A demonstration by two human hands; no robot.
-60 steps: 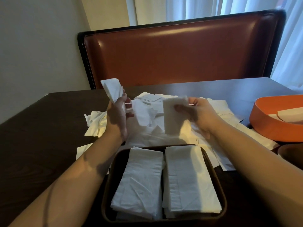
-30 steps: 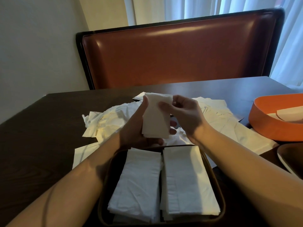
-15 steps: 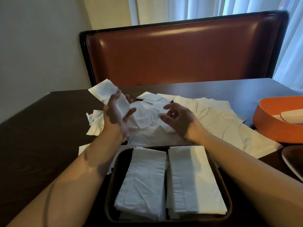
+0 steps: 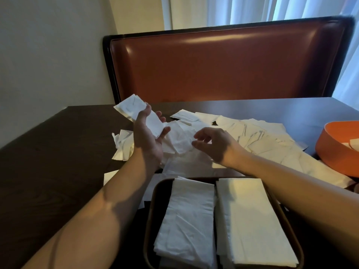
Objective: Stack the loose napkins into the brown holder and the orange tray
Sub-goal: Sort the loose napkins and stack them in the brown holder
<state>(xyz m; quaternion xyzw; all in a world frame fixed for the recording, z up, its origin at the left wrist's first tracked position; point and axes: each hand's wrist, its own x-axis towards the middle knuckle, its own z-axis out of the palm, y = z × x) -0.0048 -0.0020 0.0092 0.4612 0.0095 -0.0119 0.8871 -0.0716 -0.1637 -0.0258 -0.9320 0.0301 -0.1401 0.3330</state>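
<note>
My left hand (image 4: 148,136) holds a folded white napkin (image 4: 136,109) raised above the table, thumb on top of it. My right hand (image 4: 213,144) hovers over the pile of loose napkins (image 4: 252,136) with fingers loosely spread, holding nothing. The brown holder (image 4: 151,220) sits nearest me with two side-by-side stacks of napkins (image 4: 250,220) in it. The orange tray (image 4: 334,150) stands at the right edge with a napkin or two inside.
The dark wooden table (image 4: 58,162) carries a few stray napkins (image 4: 122,144) left of the pile. A brown leather bench back (image 4: 223,65) rises behind the table. White curtains (image 4: 272,8) hang at the back right.
A second ago both hands held one napkin together. Now my left hand has carried it up and left, and my right hand has let go and hovers over the pile.
</note>
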